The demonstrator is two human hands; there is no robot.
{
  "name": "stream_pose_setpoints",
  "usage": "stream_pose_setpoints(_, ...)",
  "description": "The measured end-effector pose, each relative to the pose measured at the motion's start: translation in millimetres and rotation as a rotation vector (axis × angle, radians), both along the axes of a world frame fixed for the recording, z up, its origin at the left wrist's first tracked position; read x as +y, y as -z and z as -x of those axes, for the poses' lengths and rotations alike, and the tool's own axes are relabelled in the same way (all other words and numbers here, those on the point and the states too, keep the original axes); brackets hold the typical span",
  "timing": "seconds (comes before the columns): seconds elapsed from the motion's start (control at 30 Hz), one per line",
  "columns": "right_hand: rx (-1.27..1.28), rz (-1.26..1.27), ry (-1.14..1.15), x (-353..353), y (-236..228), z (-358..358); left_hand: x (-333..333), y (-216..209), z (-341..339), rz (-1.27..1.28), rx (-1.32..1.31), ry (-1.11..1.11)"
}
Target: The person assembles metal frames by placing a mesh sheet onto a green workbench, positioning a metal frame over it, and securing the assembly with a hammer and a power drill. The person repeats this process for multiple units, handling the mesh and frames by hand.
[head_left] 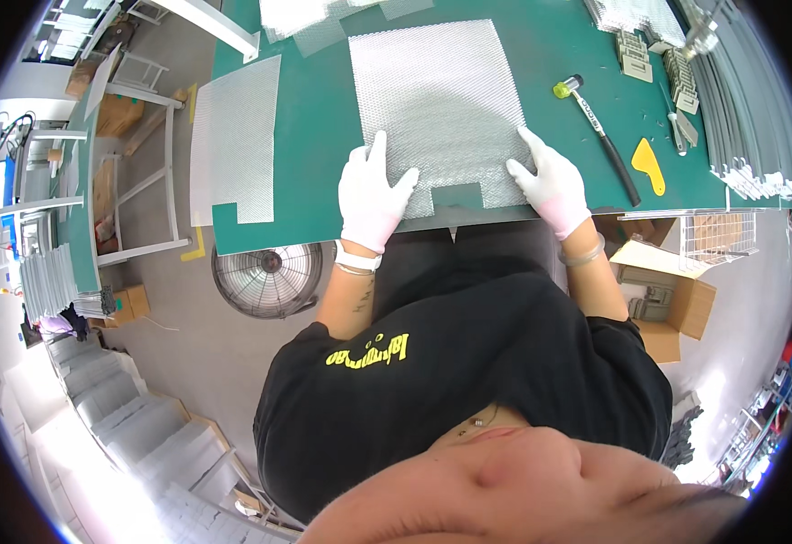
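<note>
A silvery metal mesh sheet (441, 82) with a rectangular notch in its near edge lies on the green tabletop (314, 118) in front of me. White gloves cover both hands. At the sheet's near left side rests my left hand (373, 195), index finger pointing away and thumb spread toward the mesh. My right hand (554, 189) mirrors it at the near right side, thumb and fingers apart on the sheet's edge. Neither hand is wrapped round anything; the fingers' undersides are hidden. Left of this sheet lies another notched mesh sheet (255, 136).
On the right are a hammer (600, 136), a yellow scraper (649, 167), a grey-handled tool (683, 134), stacked metal blocks (633, 56) and long grey strips (749, 100). A floor fan (269, 279) stands below the table's left edge, an open cardboard box (690, 308) below its right.
</note>
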State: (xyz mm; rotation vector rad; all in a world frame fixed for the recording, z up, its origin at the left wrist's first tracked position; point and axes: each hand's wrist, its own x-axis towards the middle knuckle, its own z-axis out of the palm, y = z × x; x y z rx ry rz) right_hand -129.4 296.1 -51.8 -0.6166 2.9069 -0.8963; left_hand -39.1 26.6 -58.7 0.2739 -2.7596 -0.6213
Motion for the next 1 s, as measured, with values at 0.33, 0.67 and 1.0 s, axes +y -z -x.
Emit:
stream_pose_setpoints(0.33,0.602,-0.324,0.254,97,-7,177,-40,1,29,0.308,-0.145,0.292)
stream_pose_setpoints(0.67,0.361,-0.665,0.222,177,31,263,11,-27,-49,0.336,0.059,0.189)
stream_pose_setpoints(1.0,0.504,0.153,0.297,107,-36,153,46,37,-134,-1.191,-0.460,0.313)
